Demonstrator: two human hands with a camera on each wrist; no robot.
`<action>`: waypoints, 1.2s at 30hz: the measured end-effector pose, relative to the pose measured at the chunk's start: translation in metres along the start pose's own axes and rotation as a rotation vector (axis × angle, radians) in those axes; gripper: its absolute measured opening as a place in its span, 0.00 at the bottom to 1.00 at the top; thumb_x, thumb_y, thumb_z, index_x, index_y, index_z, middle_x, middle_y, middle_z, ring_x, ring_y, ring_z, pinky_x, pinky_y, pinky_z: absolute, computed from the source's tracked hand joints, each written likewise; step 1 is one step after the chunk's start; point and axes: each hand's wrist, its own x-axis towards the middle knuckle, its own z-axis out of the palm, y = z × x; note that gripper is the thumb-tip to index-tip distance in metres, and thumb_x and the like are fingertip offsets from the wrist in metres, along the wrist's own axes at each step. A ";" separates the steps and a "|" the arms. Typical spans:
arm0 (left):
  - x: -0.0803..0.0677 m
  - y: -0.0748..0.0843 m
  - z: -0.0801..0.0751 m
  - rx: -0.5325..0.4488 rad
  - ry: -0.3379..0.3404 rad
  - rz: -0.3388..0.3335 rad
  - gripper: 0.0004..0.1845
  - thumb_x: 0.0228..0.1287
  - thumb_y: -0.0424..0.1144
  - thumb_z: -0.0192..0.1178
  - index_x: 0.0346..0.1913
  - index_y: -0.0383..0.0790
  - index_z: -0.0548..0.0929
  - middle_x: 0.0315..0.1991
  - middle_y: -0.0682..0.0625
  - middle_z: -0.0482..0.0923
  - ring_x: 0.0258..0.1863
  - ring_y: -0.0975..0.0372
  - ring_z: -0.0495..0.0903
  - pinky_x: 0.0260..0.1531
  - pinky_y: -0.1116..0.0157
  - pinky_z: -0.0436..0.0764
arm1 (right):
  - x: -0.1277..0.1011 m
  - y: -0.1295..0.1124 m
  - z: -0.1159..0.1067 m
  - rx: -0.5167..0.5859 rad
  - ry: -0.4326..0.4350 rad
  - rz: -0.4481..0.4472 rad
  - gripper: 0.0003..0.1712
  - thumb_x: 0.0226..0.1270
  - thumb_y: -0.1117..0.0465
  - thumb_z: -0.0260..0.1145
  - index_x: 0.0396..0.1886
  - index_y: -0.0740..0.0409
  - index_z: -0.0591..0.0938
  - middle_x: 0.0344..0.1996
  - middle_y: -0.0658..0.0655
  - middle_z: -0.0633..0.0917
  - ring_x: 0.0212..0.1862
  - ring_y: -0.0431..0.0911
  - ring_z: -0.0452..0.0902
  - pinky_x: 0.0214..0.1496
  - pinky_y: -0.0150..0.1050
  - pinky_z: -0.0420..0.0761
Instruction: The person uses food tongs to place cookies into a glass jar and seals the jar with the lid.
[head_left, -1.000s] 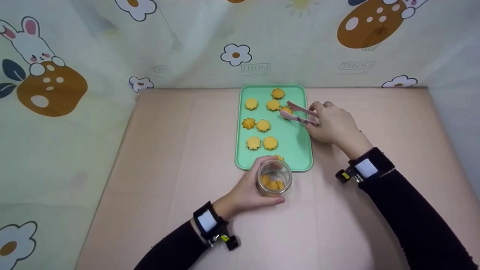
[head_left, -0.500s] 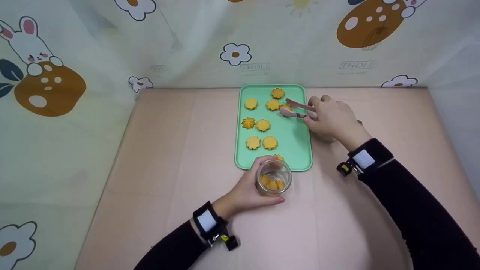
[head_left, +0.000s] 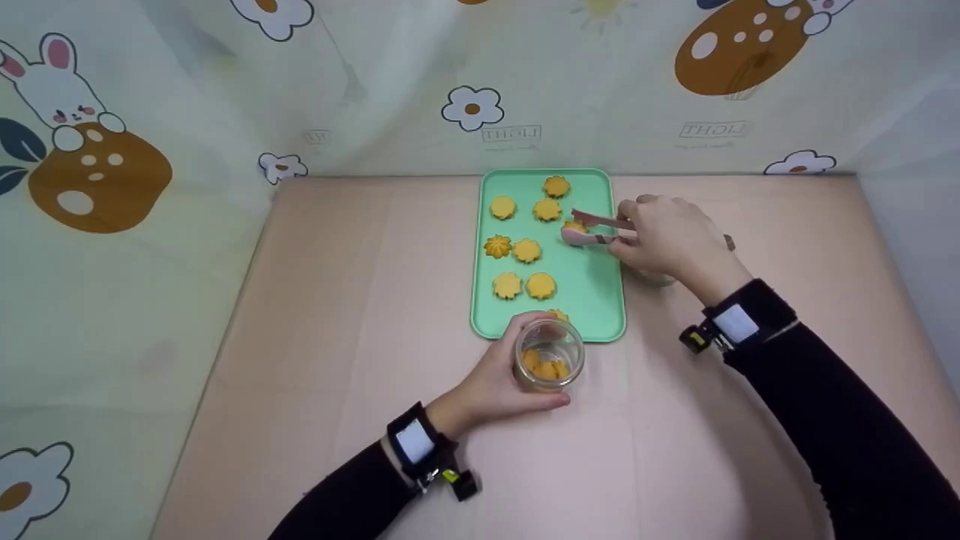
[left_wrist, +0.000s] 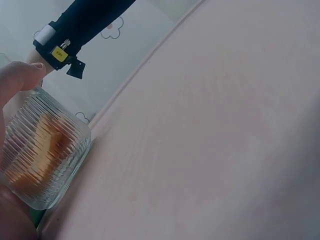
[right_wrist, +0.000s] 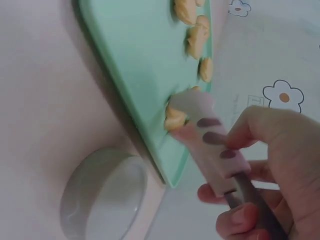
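A pale pink table (head_left: 375,337) fills the space, walled by a curtain (head_left: 150,112) printed with rabbits, flowers and mushrooms. A mint-green tray (head_left: 592,300) lies at the far middle of the table, its long side running away from the person. Orange flower-shaped cookies (head_left: 526,250) lie scattered on it, mostly over its far and left parts, with one partly hidden behind the jar at the near edge.

The left hand (head_left: 491,386) wraps its curled fingers round a ribbed glass jar (head_left: 548,364), which stands upright on the table just at the tray's near edge. A few cookies lie inside the jar; the left wrist view shows them through the ribbed glass (left_wrist: 42,152), with a thumb tip pressing the rim.

The right hand (head_left: 667,238) rests over the tray's right edge and grips pink tongs (head_left: 592,229), fingers curled round the handle. The tong tips are pinched narrow on one cookie (head_left: 576,226) over the far right part of the tray; the right wrist view shows that cookie (right_wrist: 175,118) between the tips. A round lid (right_wrist: 107,197) lies on the table just beside the tray's right edge, under the right hand.
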 end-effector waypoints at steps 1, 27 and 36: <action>0.000 0.000 0.000 0.000 -0.001 -0.002 0.54 0.56 0.42 0.86 0.79 0.50 0.62 0.71 0.54 0.76 0.73 0.57 0.74 0.79 0.53 0.70 | -0.002 0.001 0.001 -0.001 0.010 -0.008 0.24 0.71 0.48 0.69 0.55 0.61 0.85 0.39 0.61 0.85 0.39 0.58 0.80 0.43 0.57 0.83; -0.001 0.000 0.001 -0.002 0.010 -0.012 0.54 0.54 0.41 0.87 0.79 0.51 0.63 0.71 0.55 0.77 0.74 0.57 0.74 0.79 0.53 0.70 | -0.029 -0.003 0.004 0.016 0.025 -0.017 0.25 0.68 0.54 0.70 0.58 0.65 0.84 0.40 0.65 0.83 0.36 0.59 0.79 0.36 0.59 0.83; 0.000 0.001 0.000 -0.001 0.004 -0.010 0.54 0.55 0.41 0.87 0.79 0.51 0.62 0.71 0.54 0.76 0.74 0.57 0.74 0.79 0.52 0.70 | -0.025 -0.005 0.001 0.005 0.027 -0.024 0.16 0.70 0.55 0.70 0.48 0.63 0.85 0.33 0.60 0.83 0.34 0.57 0.78 0.35 0.56 0.81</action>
